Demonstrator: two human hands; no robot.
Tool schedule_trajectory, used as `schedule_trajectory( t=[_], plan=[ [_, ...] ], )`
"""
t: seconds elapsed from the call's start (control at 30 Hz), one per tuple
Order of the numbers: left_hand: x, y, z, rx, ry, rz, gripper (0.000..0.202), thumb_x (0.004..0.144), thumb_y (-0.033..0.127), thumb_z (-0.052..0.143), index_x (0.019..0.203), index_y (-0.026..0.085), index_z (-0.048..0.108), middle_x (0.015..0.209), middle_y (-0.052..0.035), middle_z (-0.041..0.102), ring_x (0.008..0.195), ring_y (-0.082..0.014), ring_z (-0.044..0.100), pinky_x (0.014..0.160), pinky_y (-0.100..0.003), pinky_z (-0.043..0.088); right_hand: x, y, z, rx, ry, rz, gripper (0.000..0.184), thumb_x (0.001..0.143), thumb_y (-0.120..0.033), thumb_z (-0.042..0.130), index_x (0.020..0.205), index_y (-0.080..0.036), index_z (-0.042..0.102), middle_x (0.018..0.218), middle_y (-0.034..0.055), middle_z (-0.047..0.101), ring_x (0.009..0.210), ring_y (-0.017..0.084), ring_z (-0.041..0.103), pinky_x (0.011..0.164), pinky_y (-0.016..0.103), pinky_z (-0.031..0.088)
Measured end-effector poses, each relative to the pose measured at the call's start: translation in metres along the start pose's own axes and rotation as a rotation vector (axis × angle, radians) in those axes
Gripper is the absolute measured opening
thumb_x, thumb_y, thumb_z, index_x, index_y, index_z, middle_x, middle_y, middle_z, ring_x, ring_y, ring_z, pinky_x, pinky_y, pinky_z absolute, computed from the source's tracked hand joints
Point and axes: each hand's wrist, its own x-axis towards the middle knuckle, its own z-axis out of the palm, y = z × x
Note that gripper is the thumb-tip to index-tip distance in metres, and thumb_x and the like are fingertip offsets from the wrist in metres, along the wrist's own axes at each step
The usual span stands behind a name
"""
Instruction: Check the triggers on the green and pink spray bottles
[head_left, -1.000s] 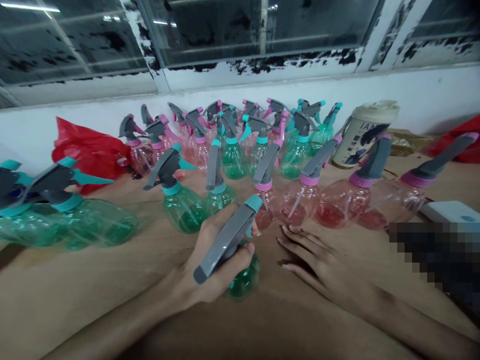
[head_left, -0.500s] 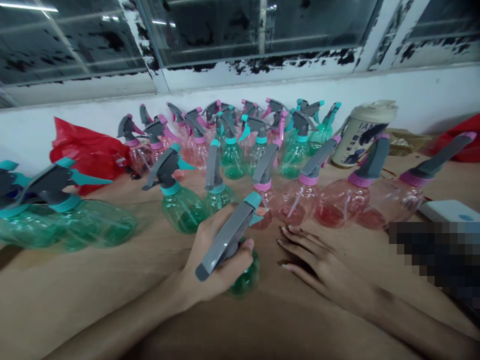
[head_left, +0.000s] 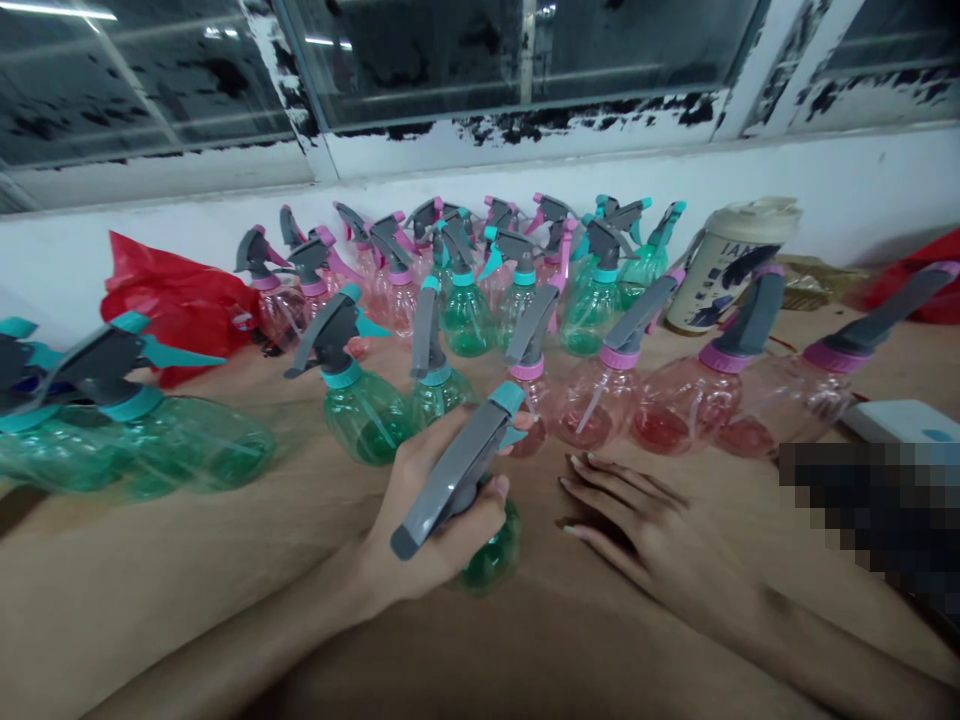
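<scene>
My left hand (head_left: 439, 510) is wrapped around the neck of a green spray bottle (head_left: 491, 555) with a grey and teal trigger head, near the table's front. Its fingers partly hide the bottle. My right hand (head_left: 637, 510) rests on the wooden table (head_left: 300, 590) with fingers stretched out, holding nothing. Just beyond it stands a row of pink spray bottles (head_left: 596, 405) with grey heads and pink collars. Behind my left hand is another green spray bottle (head_left: 367, 415), with a second one close beside it. More green bottles (head_left: 210, 445) stand at the left.
Several pink and green spray bottles (head_left: 466, 315) crowd the back of the table by the wall. A red plastic bag (head_left: 176, 300) lies at the back left. A cream tumbler (head_left: 724, 270) stands back right, and a white box (head_left: 904, 422) sits at the right edge.
My right hand has shifted very slightly on the table. My left hand keeps its grip on the green spray bottle, in the same place.
</scene>
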Motion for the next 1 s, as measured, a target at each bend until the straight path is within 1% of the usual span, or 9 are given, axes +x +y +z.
schedule_trajectory(
  t=[0.2,0.4,0.47,0.57,0.77,0.87,1.0],
  plan=[
    [0.0019,0.0013,-0.0007,-0.036,0.016,0.010,0.022,0.071,0.018,0.049,0.090,0.025,0.056,0.080,-0.0014,0.060,0.062,-0.0169,0.056,0.062,-0.032,0.052,-0.0029,0.0001,0.0013,-0.038,-0.001,0.046,0.038,0.088,-0.039,0.050,0.120,-0.020,0.057,0.121,0.0056,0.061,0.114,0.026,0.053,0.094,0.045,0.047],
    [0.0024,0.0039,-0.0028,-0.089,-0.008,0.002,0.017,0.070,0.016,0.051,0.084,0.025,0.053,0.079,-0.0016,0.059,0.068,-0.0184,0.060,0.064,-0.032,0.053,-0.0035,-0.0001,0.0009,-0.038,0.011,0.096,0.039,0.087,-0.042,0.049,0.119,-0.021,0.057,0.121,0.0065,0.061,0.113,0.026,0.054,0.093,0.046,0.046],
    [0.0018,0.0043,-0.0036,-0.100,-0.017,-0.011,0.013,0.070,0.018,0.052,0.081,0.025,0.050,0.078,-0.0012,0.059,0.066,-0.0180,0.060,0.061,-0.031,0.053,-0.0034,0.0000,0.0003,-0.044,0.007,0.117,0.040,0.087,-0.044,0.049,0.119,-0.021,0.057,0.121,0.0064,0.061,0.112,0.026,0.054,0.094,0.046,0.046],
    [0.0013,0.0045,-0.0048,-0.060,-0.021,-0.015,0.007,0.071,0.021,0.051,0.075,0.025,0.047,0.073,0.0002,0.058,0.061,-0.0174,0.057,0.057,-0.031,0.051,-0.0035,0.0005,0.0001,-0.052,0.012,0.132,0.040,0.087,-0.045,0.049,0.118,-0.022,0.058,0.120,0.0057,0.062,0.111,0.026,0.054,0.094,0.046,0.045],
    [0.0039,0.0023,-0.0049,-0.023,-0.036,0.082,0.004,0.074,0.020,0.047,0.075,0.024,0.047,0.075,-0.0001,0.054,0.066,-0.0169,0.057,0.063,-0.031,0.050,-0.0027,0.0018,0.0013,-0.070,0.053,0.120,0.036,0.087,-0.043,0.050,0.115,-0.023,0.060,0.116,0.0051,0.064,0.109,0.025,0.056,0.091,0.045,0.046],
    [0.0046,-0.0005,-0.0026,-0.013,-0.007,0.053,0.003,0.074,0.022,0.047,0.073,0.024,0.046,0.070,0.0008,0.052,0.059,-0.0165,0.053,0.057,-0.031,0.048,-0.0020,0.0021,0.0011,-0.062,0.064,0.100,0.033,0.087,-0.040,0.050,0.114,-0.023,0.060,0.114,0.0043,0.065,0.109,0.024,0.056,0.092,0.045,0.046],
    [0.0030,-0.0030,0.0007,-0.022,0.013,0.037,0.010,0.074,0.022,0.048,0.082,0.025,0.050,0.067,0.0012,0.052,0.055,-0.0165,0.051,0.054,-0.031,0.047,-0.0023,0.0009,0.0025,-0.011,0.037,0.054,0.032,0.088,-0.038,0.050,0.114,-0.022,0.061,0.116,0.0056,0.064,0.112,0.024,0.054,0.093,0.043,0.047]
  ],
)
